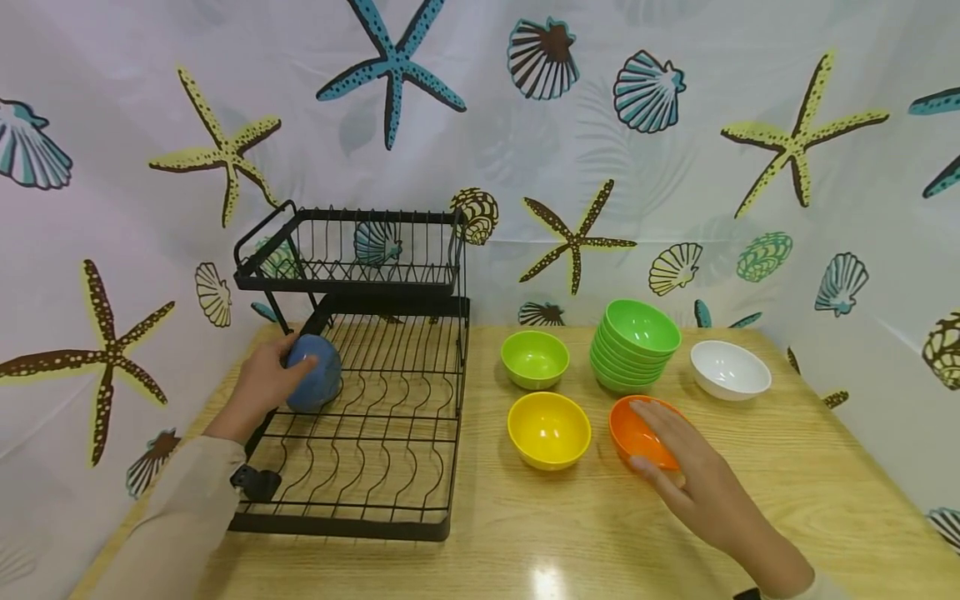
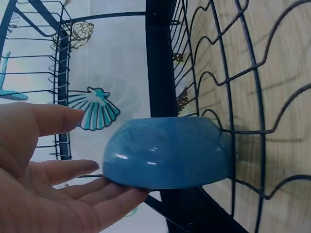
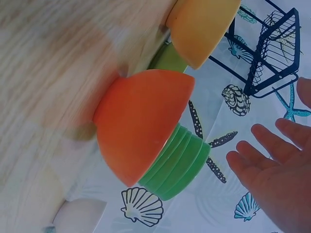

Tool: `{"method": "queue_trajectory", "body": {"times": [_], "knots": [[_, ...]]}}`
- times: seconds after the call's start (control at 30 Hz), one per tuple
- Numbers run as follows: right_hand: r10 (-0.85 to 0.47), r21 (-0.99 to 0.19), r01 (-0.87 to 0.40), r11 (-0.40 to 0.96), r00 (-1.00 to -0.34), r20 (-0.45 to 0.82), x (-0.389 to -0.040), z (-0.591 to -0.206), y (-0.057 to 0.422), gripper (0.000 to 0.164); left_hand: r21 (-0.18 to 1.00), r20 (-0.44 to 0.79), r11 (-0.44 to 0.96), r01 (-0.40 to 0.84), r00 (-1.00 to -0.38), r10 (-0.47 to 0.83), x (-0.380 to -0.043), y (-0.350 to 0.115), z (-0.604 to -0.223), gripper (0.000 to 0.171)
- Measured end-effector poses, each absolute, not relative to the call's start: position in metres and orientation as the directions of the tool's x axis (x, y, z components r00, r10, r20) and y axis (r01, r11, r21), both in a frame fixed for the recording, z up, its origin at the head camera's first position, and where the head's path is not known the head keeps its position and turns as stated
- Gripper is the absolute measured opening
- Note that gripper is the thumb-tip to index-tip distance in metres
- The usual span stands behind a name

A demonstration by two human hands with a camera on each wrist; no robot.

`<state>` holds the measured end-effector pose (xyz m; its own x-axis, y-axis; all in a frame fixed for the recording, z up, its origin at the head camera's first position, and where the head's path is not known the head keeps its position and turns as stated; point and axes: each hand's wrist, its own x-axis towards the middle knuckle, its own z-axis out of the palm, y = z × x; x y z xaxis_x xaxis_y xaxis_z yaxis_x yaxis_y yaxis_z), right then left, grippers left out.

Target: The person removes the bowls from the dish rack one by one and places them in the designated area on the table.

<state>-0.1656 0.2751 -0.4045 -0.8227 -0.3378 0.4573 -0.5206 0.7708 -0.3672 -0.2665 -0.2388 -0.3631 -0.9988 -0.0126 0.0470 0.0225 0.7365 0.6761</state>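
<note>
A blue bowl (image 1: 315, 373) stands on its side among the wires at the left of the black dish rack (image 1: 337, 532). My left hand (image 1: 268, 375) is at that bowl, and the left wrist view shows its straight fingers (image 2: 114, 194) along the bowl's rim, with the thumb spread away from the surface. Over the orange bowl (image 1: 637, 429) hovers my right hand (image 1: 693, 483), fingers extended and nothing in them. In the right wrist view a gap separates those fingers (image 3: 265, 145) from the orange bowl (image 3: 141, 121), which sits upright on the table.
A yellow bowl (image 1: 549, 431) sits left of the orange one, with a lime green bowl (image 1: 535, 360) behind it. Farther back are a stack of green bowls (image 1: 633, 346) and a white bowl (image 1: 730, 371). The rack's upper tier (image 1: 352, 250) overhangs its back part.
</note>
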Motion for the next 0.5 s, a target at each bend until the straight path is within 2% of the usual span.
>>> {"method": "queue_trajectory", "body": {"times": [0.27, 0.5], "knots": [[-0.353, -0.349, -0.536, 0.769, -0.810, 0.467, -0.162, -0.407, 0.273, 0.066, 0.720, -0.045, 0.690, -0.074, -0.997, -0.060, -0.270, -0.245, -0.372, 0.072], [-0.362, -0.344, -0.542, 0.767, -0.807, 0.466, -0.161, -0.407, 0.274, 0.065, 0.743, -0.071, 0.660, -0.112, -0.994, -0.089, -0.273, -0.248, -0.380, 0.066]]}}
